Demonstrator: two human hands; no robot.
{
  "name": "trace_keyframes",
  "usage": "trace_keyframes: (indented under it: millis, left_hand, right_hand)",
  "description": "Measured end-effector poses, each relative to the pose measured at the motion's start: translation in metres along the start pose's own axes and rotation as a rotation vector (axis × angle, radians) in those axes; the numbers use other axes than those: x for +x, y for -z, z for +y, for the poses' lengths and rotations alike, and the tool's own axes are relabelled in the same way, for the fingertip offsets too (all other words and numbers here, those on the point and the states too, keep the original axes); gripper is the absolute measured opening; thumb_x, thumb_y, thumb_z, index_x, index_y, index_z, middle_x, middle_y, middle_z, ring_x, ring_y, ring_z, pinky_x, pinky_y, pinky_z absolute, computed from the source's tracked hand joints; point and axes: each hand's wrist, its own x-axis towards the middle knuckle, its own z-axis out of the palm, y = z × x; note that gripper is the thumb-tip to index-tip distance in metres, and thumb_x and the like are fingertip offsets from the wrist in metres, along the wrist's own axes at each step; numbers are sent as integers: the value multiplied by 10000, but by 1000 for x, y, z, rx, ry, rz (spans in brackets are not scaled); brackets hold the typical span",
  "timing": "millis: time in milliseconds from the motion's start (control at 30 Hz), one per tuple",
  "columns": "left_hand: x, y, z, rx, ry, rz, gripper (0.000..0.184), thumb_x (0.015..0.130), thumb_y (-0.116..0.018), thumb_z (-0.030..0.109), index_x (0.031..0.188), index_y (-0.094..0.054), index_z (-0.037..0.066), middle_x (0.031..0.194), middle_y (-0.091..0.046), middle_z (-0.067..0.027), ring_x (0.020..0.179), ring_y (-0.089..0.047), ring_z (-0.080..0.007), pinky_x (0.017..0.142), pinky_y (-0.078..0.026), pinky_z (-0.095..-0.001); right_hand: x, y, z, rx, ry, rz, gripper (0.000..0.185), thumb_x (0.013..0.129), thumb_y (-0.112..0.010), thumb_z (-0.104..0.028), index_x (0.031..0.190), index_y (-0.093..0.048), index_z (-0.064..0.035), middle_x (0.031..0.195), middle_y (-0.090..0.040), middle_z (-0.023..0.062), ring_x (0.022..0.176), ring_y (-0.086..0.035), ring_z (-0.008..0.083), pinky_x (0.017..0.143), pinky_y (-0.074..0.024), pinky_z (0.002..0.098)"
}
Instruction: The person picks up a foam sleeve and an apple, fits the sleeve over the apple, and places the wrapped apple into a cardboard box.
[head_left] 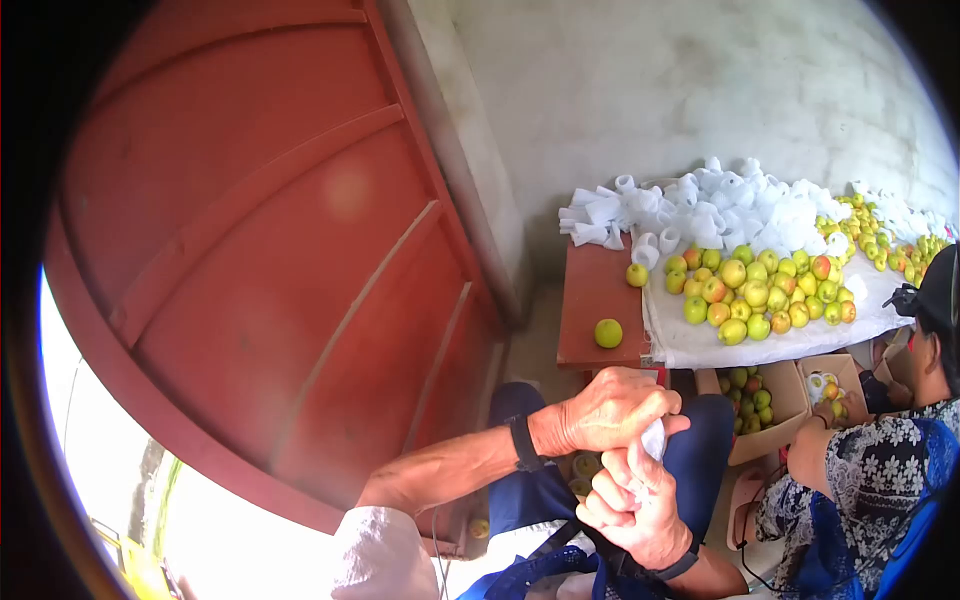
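Note:
My left hand point(612, 408) reaches in from the left with its fingers closed at the top of a white foam sleeve point(653, 440). Just below it, my right hand point(640, 510) is curled around the lower part of the same sleeve. Both hands are close together above my lap, in front of the table edge. Whether an apple is inside the sleeve is hidden by my fingers. On the table point(592, 300) ahead, a single green apple point(608, 333) lies near the corner, beside a pile of yellow-green and reddish apples point(755, 295).
White foam sleeves point(735, 205) are heaped behind the apples. Cardboard boxes point(775, 400) holding apples stand below the table at right. A co-worker point(870, 450) sits at right, a hand at a box. A large red metal door point(270, 230) fills the left side.

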Motion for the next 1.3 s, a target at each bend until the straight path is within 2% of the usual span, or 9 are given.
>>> trace_keyframes:
  millis: [67, 200, 433, 633, 700, 833, 1033, 1233, 1300]
  left_hand:
    - [3, 4, 6, -78, 49, 60, 335, 872, -835, 151, 1030, -546, 90, 657, -554, -30, 577, -614, -260, 501, -465, -385]
    - [19, 0, 18, -96, 51, 233, 395, 827, -856, 124, 1050, -534, 80, 687, -594, -40, 572, -620, -267, 493, -462, -382]
    - [20, 2, 22, -97, 96, 376, 452, 818, -849, 81, 1120, -512, 70, 710, -619, -75, 567, -635, -275, 487, -477, -384]
    - [13, 12, 23, -95, 104, 369, 472, 811, -865, 43, 1120, -509, 73, 686, -607, -69, 544, -620, -269, 476, -466, -372]
    - [15, 15, 26, -130, 128, 390, 474, 810, -866, 28, 1116, -506, 70, 698, -612, -72, 550, -621, -269, 481, -467, -366]
    - [18, 17, 38, -159, 159, 476, 445, 823, -871, 10, 1090, -520, 70, 717, -629, -67, 547, -617, -239, 478, -465, -344]
    - [13, 3, 44, -201, 177, 628, 427, 857, -857, 30, 1136, -536, 72, 682, -592, -22, 505, -559, -162, 456, -416, -305]
    - [12, -3, 65, -291, 344, 662, 365, 862, -863, 64, 1078, -570, 82, 651, -552, -4, 505, -518, -135, 473, -394, -288]
    - [15, -12, 78, -228, 576, 766, 345, 841, -879, 60, 1020, -586, 86, 633, -530, 6, 496, -491, -131, 475, -381, -276]
  right_hand:
    - [2, -9, 6, 56, 39, -45, 576, 1051, -471, -648, 702, -420, -192, 514, -292, -65, 405, -237, 110, 529, -278, 311]
    - [-2, -30, 4, 75, 88, -146, 609, 1030, -445, -706, 688, -402, -203, 488, -274, -64, 389, -229, 115, 505, -247, 317]
    - [9, -34, 12, 170, 154, -192, 630, 1013, -435, -739, 677, -389, -208, 482, -262, -57, 384, -230, 126, 508, -255, 327]
    - [17, -44, 17, 182, 141, -254, 627, 1009, -433, -747, 683, -392, -212, 487, -260, -63, 389, -242, 125, 520, -272, 323]
    - [15, -65, 15, 117, 104, -225, 605, 1019, -496, -689, 681, -377, -201, 488, -257, -55, 389, -234, 128, 483, -255, 302]
    - [12, -72, 20, 131, 74, -197, 616, 1011, -489, -701, 671, -369, -202, 485, -254, -53, 386, -231, 127, 474, -252, 303]
    - [19, -81, 27, 171, 95, -334, 623, 1002, -473, -726, 667, -390, -207, 480, -275, -64, 389, -250, 122, 478, -257, 301]
    - [19, -74, 34, 179, 97, -257, 643, 976, -498, -756, 661, -401, -203, 482, -266, -69, 391, -265, 123, 487, -269, 292]
    - [24, -63, 38, 248, 144, -413, 613, 1012, -439, -739, 692, -392, -219, 493, -252, -70, 394, -241, 119, 523, -275, 324]
